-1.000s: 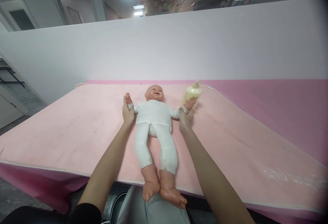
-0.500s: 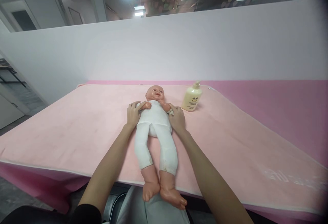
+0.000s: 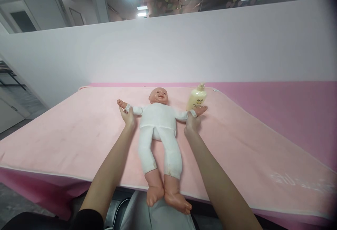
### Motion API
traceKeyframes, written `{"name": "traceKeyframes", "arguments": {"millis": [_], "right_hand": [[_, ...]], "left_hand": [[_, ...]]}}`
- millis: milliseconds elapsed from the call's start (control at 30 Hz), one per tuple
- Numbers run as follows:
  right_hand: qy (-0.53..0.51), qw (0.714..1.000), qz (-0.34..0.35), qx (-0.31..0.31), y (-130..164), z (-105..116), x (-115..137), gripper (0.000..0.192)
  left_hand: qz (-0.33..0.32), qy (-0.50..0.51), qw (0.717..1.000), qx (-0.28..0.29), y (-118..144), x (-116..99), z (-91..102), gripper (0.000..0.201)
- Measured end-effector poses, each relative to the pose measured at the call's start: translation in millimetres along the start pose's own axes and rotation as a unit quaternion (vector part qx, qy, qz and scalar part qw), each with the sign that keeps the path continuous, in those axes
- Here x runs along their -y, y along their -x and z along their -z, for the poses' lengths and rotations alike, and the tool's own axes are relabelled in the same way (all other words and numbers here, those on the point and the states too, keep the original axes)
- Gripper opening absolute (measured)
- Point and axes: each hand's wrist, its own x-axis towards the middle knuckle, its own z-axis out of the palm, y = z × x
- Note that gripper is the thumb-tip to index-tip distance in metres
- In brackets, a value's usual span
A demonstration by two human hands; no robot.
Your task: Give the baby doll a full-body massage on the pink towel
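A baby doll [image 3: 158,121] with a white cloth body lies on its back, head away from me and feet over the table's front edge. Both its arms stretch out sideways. My left hand [image 3: 128,117] is closed around the doll's arm on the left, near the wrist. On the other side, my right hand [image 3: 193,123] grips the opposite arm by its white cuff, just below the doll's hand. Right behind that doll hand stands a pale yellow pump bottle [image 3: 197,96], partly covered by it.
A pink towel [image 3: 237,152] covers the table, over a darker pink cloth [image 3: 276,110]. Behind the table rises a white partition wall [image 3: 168,51]. My lap in grey trousers [image 3: 158,219] is under the doll's feet.
The doll's arms, folded over its chest before, are now spread wide. My two hands have moved apart with them, left hand leftward and right hand rightward.
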Motion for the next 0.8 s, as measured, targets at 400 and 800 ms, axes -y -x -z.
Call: {"name": "traceKeyframes", "arguments": {"millis": [400, 800], "right_hand": [[0.382, 0.790, 0.425, 0.222, 33, 3, 7, 0.059], [0.001, 0.988, 0.153, 0.017, 20, -4, 10, 0.049]], "left_hand": [[-0.260, -0.298, 0.891, 0.223, 19, -12, -4.1, 0.062], [0.068, 0.022, 0.997, -0.006, 0, 8, 0.2, 0.043]]}}
